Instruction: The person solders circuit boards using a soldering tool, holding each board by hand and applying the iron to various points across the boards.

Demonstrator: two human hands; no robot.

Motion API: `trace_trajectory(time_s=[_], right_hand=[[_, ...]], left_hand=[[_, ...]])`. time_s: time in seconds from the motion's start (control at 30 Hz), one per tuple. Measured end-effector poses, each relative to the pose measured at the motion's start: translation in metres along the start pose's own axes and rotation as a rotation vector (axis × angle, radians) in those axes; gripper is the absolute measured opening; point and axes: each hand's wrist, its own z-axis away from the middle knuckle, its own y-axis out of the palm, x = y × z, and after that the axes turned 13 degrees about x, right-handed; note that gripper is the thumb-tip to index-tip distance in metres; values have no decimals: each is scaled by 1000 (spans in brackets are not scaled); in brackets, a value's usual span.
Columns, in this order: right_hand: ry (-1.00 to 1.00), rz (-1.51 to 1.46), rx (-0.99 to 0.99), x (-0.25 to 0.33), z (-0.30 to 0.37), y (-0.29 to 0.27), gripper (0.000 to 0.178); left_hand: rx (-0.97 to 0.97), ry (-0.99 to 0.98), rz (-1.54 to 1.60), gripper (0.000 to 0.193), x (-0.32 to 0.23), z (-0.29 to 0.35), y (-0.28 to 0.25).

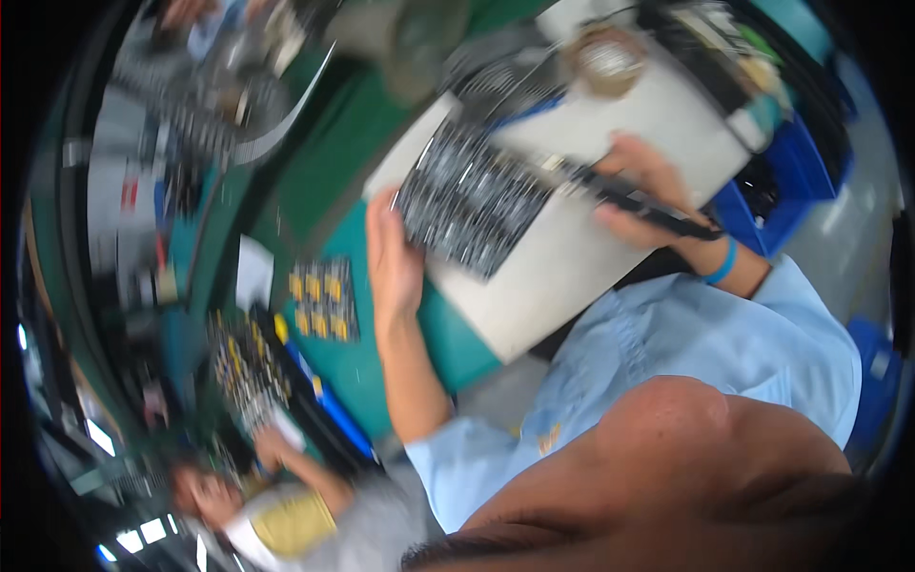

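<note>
Our left hand grips a panel, right hand a tool, over white board and green table (blue bin nearby).

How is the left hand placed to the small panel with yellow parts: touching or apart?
Apart. The head view shows green table surface between the left hand and the panel with yellow parts.
</note>
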Motion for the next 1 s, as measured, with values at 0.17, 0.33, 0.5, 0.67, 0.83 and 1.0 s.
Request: trace_trajectory(time_s=[0.17, 0.33, 0.5, 0.67, 0.83, 1.0], right_hand=[[22, -12, -114, 0, 4, 7, 92], [17, -108, -129, 2, 0, 7, 92], [22, -129, -135, 3, -2, 7, 87], [12, -110, -129, 5, -8, 3, 71], [-20, -122, -101, 13, -17, -4, 50], [-35, -190, 0, 32, -27, -8, 37]], left_hand=[[-2, -36, -40, 36, -6, 0, 11], [39, -93, 15, 35, -12, -1, 8], [57, -120, 68, 41, -15, -1, 10], [98, -121, 111, 44, -12, -2, 11], [110, -104, 104, 44, -8, -4, 14], [134, -95, 124, 44, -7, -5, 21]])
